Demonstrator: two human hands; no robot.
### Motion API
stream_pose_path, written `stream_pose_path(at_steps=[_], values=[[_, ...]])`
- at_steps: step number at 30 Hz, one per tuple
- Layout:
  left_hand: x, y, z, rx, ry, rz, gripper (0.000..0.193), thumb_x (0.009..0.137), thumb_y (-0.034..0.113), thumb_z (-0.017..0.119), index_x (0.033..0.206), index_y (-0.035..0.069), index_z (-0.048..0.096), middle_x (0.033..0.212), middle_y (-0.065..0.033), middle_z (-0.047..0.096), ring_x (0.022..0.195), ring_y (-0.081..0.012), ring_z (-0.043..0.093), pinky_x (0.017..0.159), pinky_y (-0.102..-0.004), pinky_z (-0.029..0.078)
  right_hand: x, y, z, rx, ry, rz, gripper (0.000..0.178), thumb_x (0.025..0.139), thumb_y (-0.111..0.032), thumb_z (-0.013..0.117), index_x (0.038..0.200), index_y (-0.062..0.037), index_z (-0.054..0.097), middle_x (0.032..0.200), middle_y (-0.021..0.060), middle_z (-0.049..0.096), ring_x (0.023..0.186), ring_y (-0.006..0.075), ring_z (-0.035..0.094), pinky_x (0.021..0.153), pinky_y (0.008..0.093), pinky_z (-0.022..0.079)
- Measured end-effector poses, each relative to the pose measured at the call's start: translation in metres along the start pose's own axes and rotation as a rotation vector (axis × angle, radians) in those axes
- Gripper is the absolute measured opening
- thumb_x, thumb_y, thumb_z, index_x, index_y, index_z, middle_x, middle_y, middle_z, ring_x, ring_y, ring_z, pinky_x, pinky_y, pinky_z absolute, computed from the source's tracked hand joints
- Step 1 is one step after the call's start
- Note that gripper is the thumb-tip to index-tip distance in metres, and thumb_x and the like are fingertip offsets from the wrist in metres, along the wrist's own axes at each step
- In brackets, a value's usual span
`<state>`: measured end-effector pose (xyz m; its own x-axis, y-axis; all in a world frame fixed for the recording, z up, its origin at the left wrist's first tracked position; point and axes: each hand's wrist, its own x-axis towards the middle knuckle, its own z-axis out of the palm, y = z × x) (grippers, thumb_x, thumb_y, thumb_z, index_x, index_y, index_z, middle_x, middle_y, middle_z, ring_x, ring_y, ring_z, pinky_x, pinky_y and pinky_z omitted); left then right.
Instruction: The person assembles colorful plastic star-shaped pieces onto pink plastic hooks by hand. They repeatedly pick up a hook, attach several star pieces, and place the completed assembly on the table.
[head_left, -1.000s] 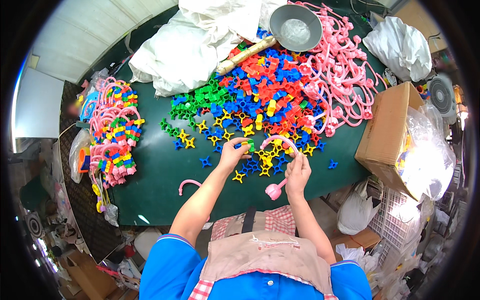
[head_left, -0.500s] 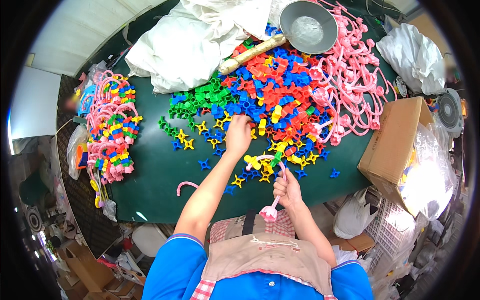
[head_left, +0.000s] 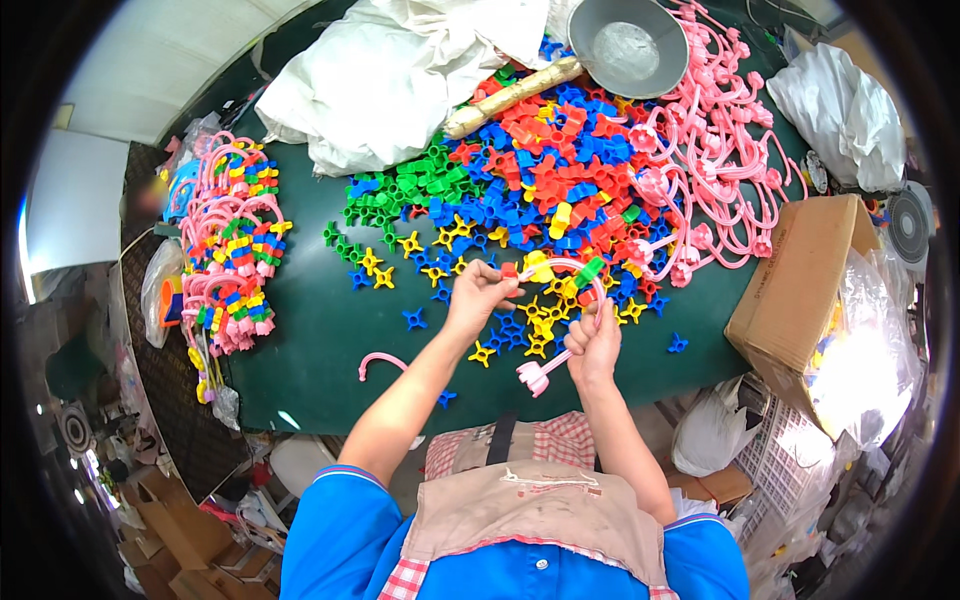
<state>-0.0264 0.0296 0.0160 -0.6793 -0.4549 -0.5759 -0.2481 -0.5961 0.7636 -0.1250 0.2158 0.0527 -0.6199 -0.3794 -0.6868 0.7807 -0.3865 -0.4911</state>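
Observation:
My right hand (head_left: 594,345) is closed round a pink curved tube (head_left: 556,263) with a flower-shaped end (head_left: 534,378). A yellow piece (head_left: 538,266) and a green piece (head_left: 589,272) are threaded on the tube. Between the fingertips of my left hand (head_left: 478,302) is a red plastic piece (head_left: 509,271), right at the tube's free tip; whether the tip has entered it I cannot tell. Beyond both hands spreads a heap of red, blue, yellow and green pronged plastic pieces (head_left: 560,150). Another pink curved tube (head_left: 380,358) lies by my left forearm.
Finished-looking pink tubes with coloured pieces (head_left: 235,240) are stacked at the left. Bare pink tubes (head_left: 715,160) pile up at the right. A grey metal bowl (head_left: 628,45), a stick (head_left: 512,98) and white sacking (head_left: 365,95) lie at the back. A cardboard box (head_left: 795,285) stands at the right edge.
My left hand has come back from the heap with a red piece and reached the tube's tip. My right hand has raised the tube and moved it slightly right.

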Motion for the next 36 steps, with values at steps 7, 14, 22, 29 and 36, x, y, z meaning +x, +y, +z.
stream_pose_path(at_steps=[7, 14, 22, 29, 36], values=[[-0.067, -0.023, 0.000, -0.796, 0.020, -0.198, 0.010, 0.094, 0.014, 0.071, 0.102, 0.013, 0.064, 0.107, -0.0059, 0.073, 0.100, -0.0182, 0.072, 0.080, -0.0319, 0.062, -0.029, 0.019, 0.001, -0.137, -0.024, -0.029, 0.036, 0.108, -0.041, 0.043, 0.088, -0.0118, 0.050, 0.057, -0.0072, 0.026, 0.042, 0.0034, 0.021, 0.038, 0.0231, 0.016], [-0.098, 0.012, -0.019, 0.086, -0.044, -0.223, 0.032, 0.096, 0.033, 0.068, 0.114, 0.007, 0.059, 0.098, -0.0077, 0.072, 0.081, -0.0186, 0.073, 0.069, -0.0319, 0.059, -0.064, 0.039, -0.009, -0.405, -0.233, 0.308, 0.036, 0.106, -0.039, 0.048, 0.085, -0.0103, 0.049, 0.055, -0.0088, 0.025, 0.041, 0.0027, 0.022, 0.037, 0.0220, 0.015], [-0.187, -0.109, -0.110, 1.648, -0.054, 0.165, 0.048, 0.075, 0.009, 0.074, 0.121, 0.016, 0.061, 0.109, -0.0147, 0.057, 0.093, -0.0378, 0.065, 0.078, -0.0463, 0.056, -0.041, 0.020, -0.055, -0.191, -0.038, 0.209, 0.034, 0.107, -0.039, 0.046, 0.089, -0.0117, 0.053, 0.054, -0.0079, 0.026, 0.041, 0.0044, 0.021, 0.037, 0.0231, 0.016], [-0.121, -0.081, -0.050, -0.017, 0.110, 0.052, 0.037, 0.085, -0.001, 0.072, 0.119, 0.000, 0.059, 0.112, -0.0096, 0.068, 0.103, -0.0230, 0.070, 0.085, -0.0317, 0.058, -0.053, 0.028, -0.027, -0.208, -0.078, 0.119, 0.036, 0.107, -0.041, 0.045, 0.087, -0.0120, 0.051, 0.055, -0.0082, 0.026, 0.040, 0.0036, 0.022, 0.037, 0.0227, 0.016], [-0.089, -0.007, -0.003, -0.427, -0.149, -0.220, 0.012, 0.099, 0.021, 0.064, 0.099, 0.009, 0.065, 0.083, -0.0009, 0.066, 0.069, -0.0127, 0.064, 0.059, -0.0239, 0.051, -0.059, 0.023, -0.025, -0.501, -0.237, 0.134, 0.036, 0.108, -0.038, 0.044, 0.088, -0.0092, 0.051, 0.059, -0.0060, 0.037, 0.043, 0.0041, 0.034, 0.039, 0.0225, 0.031]])
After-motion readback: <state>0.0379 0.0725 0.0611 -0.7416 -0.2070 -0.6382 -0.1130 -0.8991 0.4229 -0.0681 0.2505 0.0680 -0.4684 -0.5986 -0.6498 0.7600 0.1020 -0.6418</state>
